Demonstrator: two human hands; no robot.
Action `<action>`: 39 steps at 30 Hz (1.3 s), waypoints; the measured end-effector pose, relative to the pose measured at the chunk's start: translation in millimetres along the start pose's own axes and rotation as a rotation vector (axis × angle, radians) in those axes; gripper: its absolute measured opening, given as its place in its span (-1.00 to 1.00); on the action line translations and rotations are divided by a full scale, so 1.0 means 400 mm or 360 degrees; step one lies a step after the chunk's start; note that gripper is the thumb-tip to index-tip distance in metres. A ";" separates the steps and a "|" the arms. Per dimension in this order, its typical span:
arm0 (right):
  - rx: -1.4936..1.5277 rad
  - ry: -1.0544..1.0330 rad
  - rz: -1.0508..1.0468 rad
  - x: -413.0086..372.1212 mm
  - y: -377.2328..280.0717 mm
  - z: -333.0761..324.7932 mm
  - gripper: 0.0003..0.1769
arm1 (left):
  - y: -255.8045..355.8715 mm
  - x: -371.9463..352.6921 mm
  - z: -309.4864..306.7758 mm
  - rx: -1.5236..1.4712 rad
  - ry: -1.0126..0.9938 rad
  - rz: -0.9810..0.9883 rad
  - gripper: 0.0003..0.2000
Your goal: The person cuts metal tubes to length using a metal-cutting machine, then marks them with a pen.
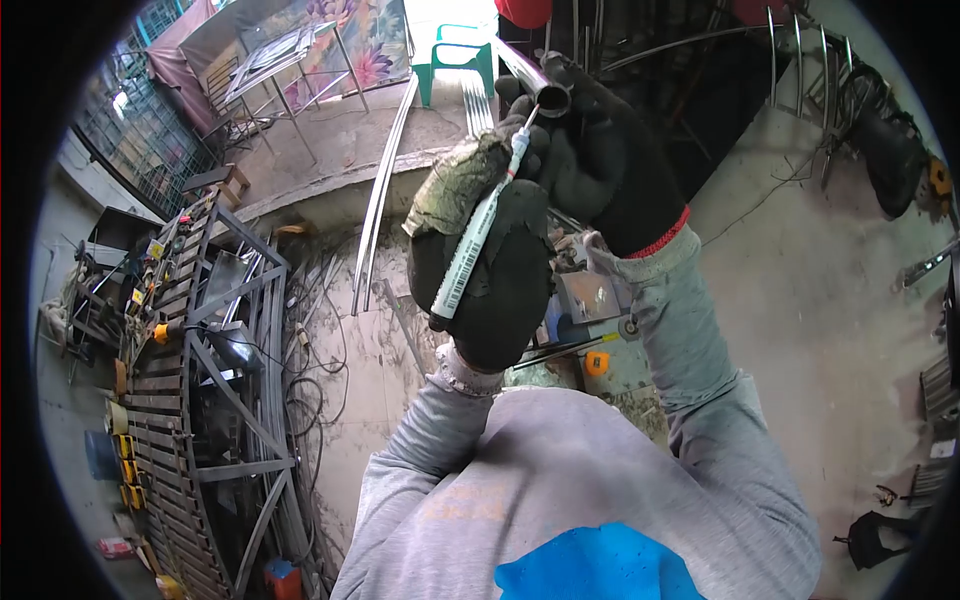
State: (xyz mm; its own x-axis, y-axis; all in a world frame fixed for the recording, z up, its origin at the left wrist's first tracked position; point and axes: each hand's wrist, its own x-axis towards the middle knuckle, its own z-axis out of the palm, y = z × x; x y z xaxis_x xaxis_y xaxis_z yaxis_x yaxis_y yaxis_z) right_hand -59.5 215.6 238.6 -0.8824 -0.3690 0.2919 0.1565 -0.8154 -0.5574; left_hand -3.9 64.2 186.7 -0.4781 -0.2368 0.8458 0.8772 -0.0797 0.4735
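Note:
In a black work glove with a ragged, greyish thumb covering, my left hand [515, 265] is closed around a white paint marker [466, 262]. The marker slants up to the right, its barcode showing and its thin tip right at the open end of a round metal tube [529, 73]. My right hand [605, 165], also in a black glove with a red cuff edge, grips that tube close to its open end. The tube points away from me, its dark hollow mouth facing back.
A slatted metal rack [165, 410] with tools and cables runs along the left. Long metal tubes [385, 195] lean on a raised ledge near a green plastic stool [455, 65]. A yellow tape measure [597, 363] lies below my right forearm. A metal-legged table [275, 55] stands farther back.

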 end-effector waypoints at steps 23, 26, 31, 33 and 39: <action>-0.0024 0.0072 -0.0007 -0.024 0.024 0.037 -0.48 | 0.018 0.014 -0.011 -0.0141 -0.0075 -0.0124 -0.66; -0.0039 0.0062 -0.0036 -0.027 0.024 0.039 -0.46 | 0.015 0.013 -0.018 0.0085 -0.0132 0.0012 -0.64; 0.0083 -0.0177 0.0085 -0.021 0.017 0.020 -0.43 | -0.002 -0.039 -0.008 -0.0353 0.0093 -0.0329 -0.62; 0.0031 -0.0238 0.0054 -0.024 0.017 0.001 -0.47 | 0.008 -0.028 -0.011 -0.0415 0.0075 -0.0413 -0.61; -0.0080 -0.0415 -0.0169 -0.036 0.036 -0.004 -0.56 | 0.023 0.008 -0.009 0.0039 -0.0084 -0.0023 -0.62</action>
State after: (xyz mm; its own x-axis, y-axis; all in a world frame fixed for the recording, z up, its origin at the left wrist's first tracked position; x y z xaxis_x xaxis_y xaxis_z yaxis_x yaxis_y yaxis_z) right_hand -45.2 210.1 225.2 -0.7477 -0.3903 0.5372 0.0414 -0.8348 -0.5490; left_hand 2.8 59.2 193.1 -0.4930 -0.1843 0.8503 0.8691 -0.0589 0.4912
